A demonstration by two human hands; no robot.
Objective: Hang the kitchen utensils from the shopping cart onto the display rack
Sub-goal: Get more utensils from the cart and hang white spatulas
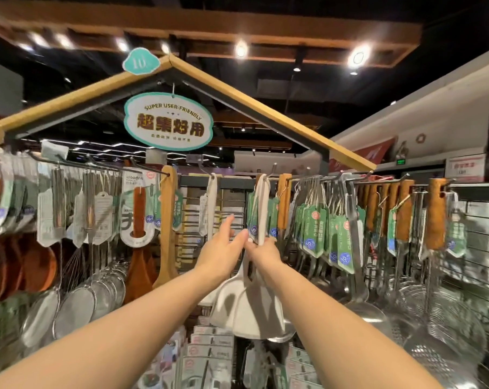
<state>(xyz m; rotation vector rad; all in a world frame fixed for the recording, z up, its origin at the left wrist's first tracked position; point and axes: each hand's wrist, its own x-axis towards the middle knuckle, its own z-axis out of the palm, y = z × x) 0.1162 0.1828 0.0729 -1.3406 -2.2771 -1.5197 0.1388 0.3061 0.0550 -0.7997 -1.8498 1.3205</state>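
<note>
Wire skimmers (445, 313) blurred at right, white spatula (251, 307) handle partly behind right hand (263, 252), green tags (314, 228) seemingly illegible

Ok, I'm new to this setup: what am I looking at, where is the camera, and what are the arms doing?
No machine here: one wide camera worn on a person's head, looking forward at their bare arms. The right hand grips the handle of a white slotted spatula, whose top reaches a hook on the display rack. The left hand is open beside it, fingers straight. Strainers hang on the left, wood-handled tools on the right. The shopping cart is not in view.
</note>
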